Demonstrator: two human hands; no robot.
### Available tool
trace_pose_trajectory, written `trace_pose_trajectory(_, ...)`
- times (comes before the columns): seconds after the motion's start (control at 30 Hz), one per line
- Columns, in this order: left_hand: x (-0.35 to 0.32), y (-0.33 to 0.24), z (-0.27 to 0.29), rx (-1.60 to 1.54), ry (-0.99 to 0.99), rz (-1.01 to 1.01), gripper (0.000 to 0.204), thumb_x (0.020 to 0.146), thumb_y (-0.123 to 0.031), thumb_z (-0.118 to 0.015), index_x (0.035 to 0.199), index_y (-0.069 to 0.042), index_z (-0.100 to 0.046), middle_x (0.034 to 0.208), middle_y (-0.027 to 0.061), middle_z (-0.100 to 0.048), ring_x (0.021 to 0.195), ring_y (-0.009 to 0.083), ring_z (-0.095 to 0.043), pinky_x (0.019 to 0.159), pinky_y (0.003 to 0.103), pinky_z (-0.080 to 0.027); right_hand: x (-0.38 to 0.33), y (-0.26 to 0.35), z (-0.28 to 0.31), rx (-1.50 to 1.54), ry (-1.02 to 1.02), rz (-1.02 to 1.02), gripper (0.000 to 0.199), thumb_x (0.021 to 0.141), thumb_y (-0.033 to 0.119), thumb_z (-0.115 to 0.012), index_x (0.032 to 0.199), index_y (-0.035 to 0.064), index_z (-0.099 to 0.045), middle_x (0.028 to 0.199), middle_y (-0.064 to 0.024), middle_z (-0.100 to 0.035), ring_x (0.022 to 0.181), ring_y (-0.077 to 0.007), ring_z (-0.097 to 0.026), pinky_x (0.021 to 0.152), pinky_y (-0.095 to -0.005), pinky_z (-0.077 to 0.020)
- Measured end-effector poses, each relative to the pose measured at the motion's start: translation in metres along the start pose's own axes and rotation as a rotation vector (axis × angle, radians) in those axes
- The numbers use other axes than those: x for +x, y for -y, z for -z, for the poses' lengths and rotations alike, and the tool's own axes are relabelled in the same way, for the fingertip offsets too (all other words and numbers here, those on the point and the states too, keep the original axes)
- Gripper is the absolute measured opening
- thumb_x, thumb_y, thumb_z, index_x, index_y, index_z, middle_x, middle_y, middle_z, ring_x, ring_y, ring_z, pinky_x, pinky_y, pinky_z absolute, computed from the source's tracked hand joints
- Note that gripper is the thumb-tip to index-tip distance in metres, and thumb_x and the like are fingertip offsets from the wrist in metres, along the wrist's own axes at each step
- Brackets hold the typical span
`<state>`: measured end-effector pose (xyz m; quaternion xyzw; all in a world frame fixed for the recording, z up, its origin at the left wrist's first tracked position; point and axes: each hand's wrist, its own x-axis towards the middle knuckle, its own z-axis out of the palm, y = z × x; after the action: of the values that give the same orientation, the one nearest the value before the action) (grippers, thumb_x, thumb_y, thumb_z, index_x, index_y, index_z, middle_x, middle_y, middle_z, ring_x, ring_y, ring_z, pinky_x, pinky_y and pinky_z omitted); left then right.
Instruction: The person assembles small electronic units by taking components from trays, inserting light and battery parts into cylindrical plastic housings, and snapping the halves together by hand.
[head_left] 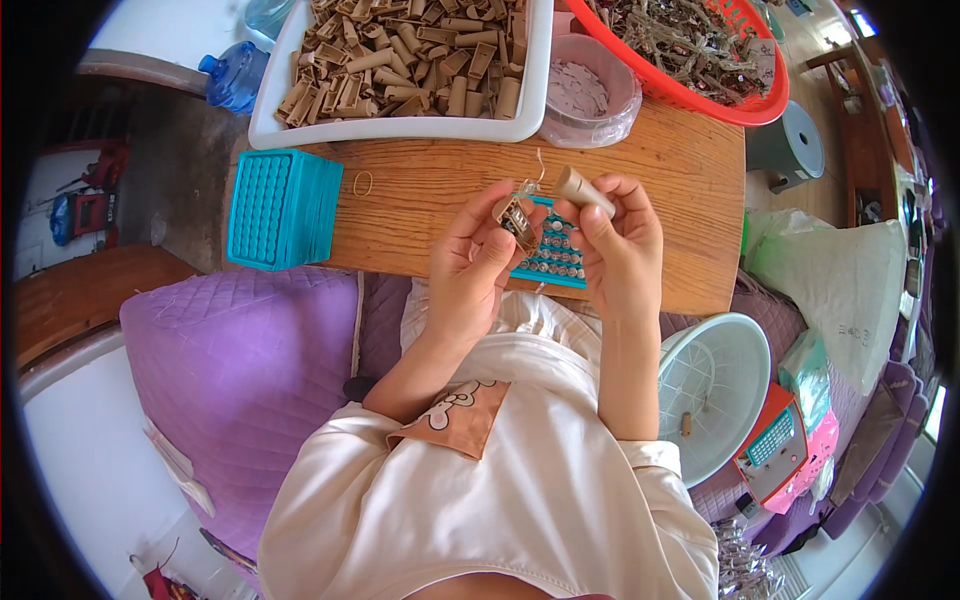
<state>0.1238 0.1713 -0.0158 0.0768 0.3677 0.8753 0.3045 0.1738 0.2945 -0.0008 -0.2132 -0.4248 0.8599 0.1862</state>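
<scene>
My left hand (474,240) is closed around a tan half-shell with a small circuit board (517,222) in it, and thin pale wires stick up from its top. In my right hand (625,235) a tan plastic tube-shaped casing (582,190) is pinched between thumb and fingers, tilted and apart from the board. Below and between both hands lies a teal tray (550,277) with rows of small round silvery pieces, partly hidden by the hands.
A white bin (400,128) heaped with tan casings stands at the back, beside a round tub (600,125) of pale pieces and a red basket (690,100) of wired parts. Stacked teal trays (285,210) and a rubber band (363,183) sit left. A pale bucket (735,400) holds one tan piece.
</scene>
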Motion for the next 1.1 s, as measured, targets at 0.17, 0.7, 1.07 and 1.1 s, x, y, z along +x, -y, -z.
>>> trace_pose_trajectory(0.17, -0.004, 0.004, -0.002, 0.041, 0.006, -0.017, 0.04, 0.081, -0.013, -0.055, 0.116, -0.001, -0.041, 0.105, 0.0085, -0.052, 0.093, 0.0138, -0.053, 0.082, 0.026, -0.043, -0.019, -0.002, -0.006, 0.219, 0.113, -0.041, 0.023, 0.08, 0.011, -0.056, 0.097, 0.0001, -0.045, 0.096, -0.0111, -0.054, 0.083, -0.0147, -0.058, 0.065, -0.0213, -0.05)
trace_pose_trajectory(0.7, -0.005, 0.004, -0.012, 0.188, 0.116, -0.172, 0.034, 0.08, -0.003, -0.052, 0.113, 0.002, -0.044, 0.111, 0.0139, -0.05, 0.103, 0.0168, -0.049, 0.088, 0.028, -0.038, -0.034, -0.015, -0.012, -0.688, -0.085, 0.487, 0.018, 0.07, -0.001, -0.062, 0.087, 0.0002, -0.056, 0.084, -0.0082, -0.057, 0.071, -0.0171, -0.054, 0.063, -0.0253, -0.0468)
trace_pose_trajectory(1.07, -0.008, 0.006, -0.018, 0.41, 0.084, -0.191, 0.033, 0.083, -0.013, -0.052, 0.11, 0.004, -0.045, 0.104, 0.0143, -0.054, 0.102, 0.0217, -0.05, 0.089, 0.03, -0.038, -0.037, -0.019, -0.02, -0.82, -0.061, 0.433, 0.028, 0.065, -0.008, -0.057, 0.092, -0.0015, -0.052, 0.081, -0.0112, -0.053, 0.068, -0.0233, -0.054, 0.056, -0.0288, -0.0467)
trace_pose_trajectory(1.1, -0.004, 0.008, -0.012, 0.622, 0.123, -0.347, 0.031, 0.084, -0.018, -0.05, 0.106, 0.004, -0.046, 0.099, 0.0137, -0.056, 0.1, 0.0234, -0.052, 0.09, 0.033, -0.036, -0.037, -0.018, -0.021, -0.917, -0.03, 0.455, 0.028, 0.066, -0.008, -0.056, 0.093, -0.0017, -0.051, 0.08, -0.0117, -0.051, 0.066, -0.0248, -0.053, 0.054, -0.0303, -0.0452)
